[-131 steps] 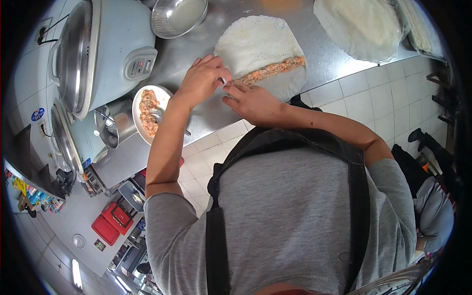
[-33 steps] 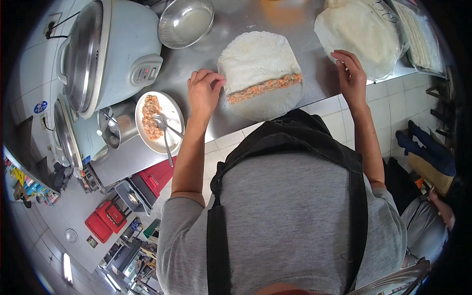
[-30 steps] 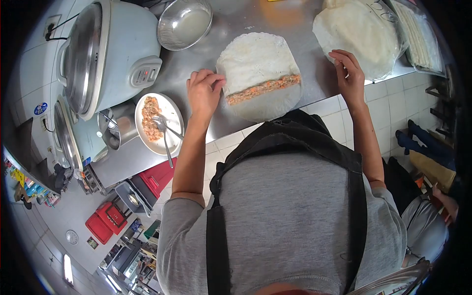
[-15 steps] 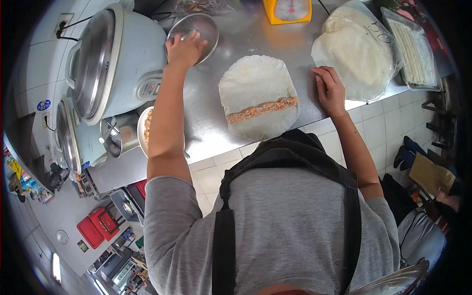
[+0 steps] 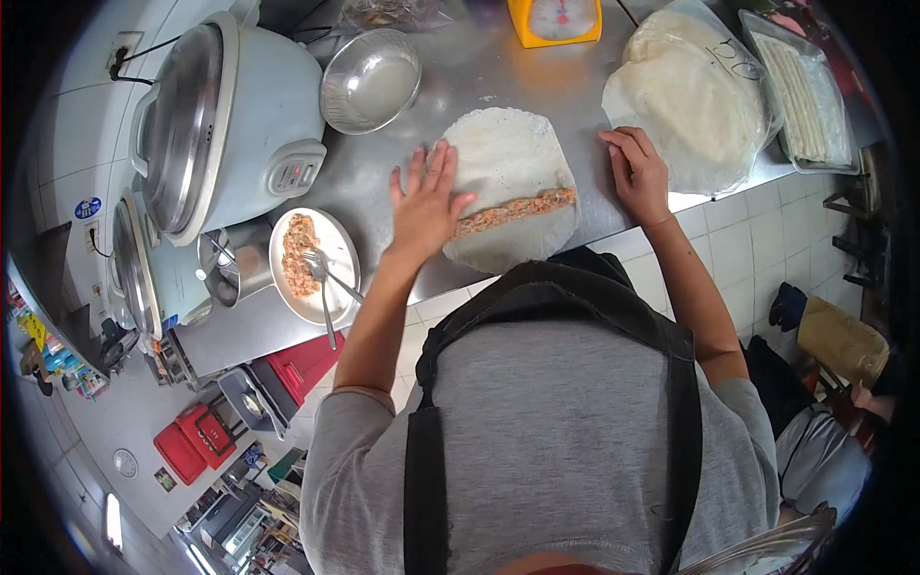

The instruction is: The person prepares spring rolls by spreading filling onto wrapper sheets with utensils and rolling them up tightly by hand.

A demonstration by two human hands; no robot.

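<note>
the left hand (image 5: 424, 220) is spread flat, palm down, grasping nothing, its fingertips and thumb over the left edge of a round, pale wrapper (image 5: 508, 149); whether they press on it cannot be told. the wrapper lies on the steel counter (image 5: 455, 62), between the two hands, with a strip of orange-flecked filling (image 5: 522, 208) across its nearer half. the right hand (image 5: 644, 182) is loosely curled and free of any hold, beside a stack of wrappers (image 5: 685, 110) partly in clear plastic. left of the left hand, an oval dish (image 5: 337, 240) bears more filling, a fork and a spoon. farther out are a metal bowl (image 5: 341, 96), a yellow scale (image 5: 551, 41) and a large cooker (image 5: 264, 125).
</note>
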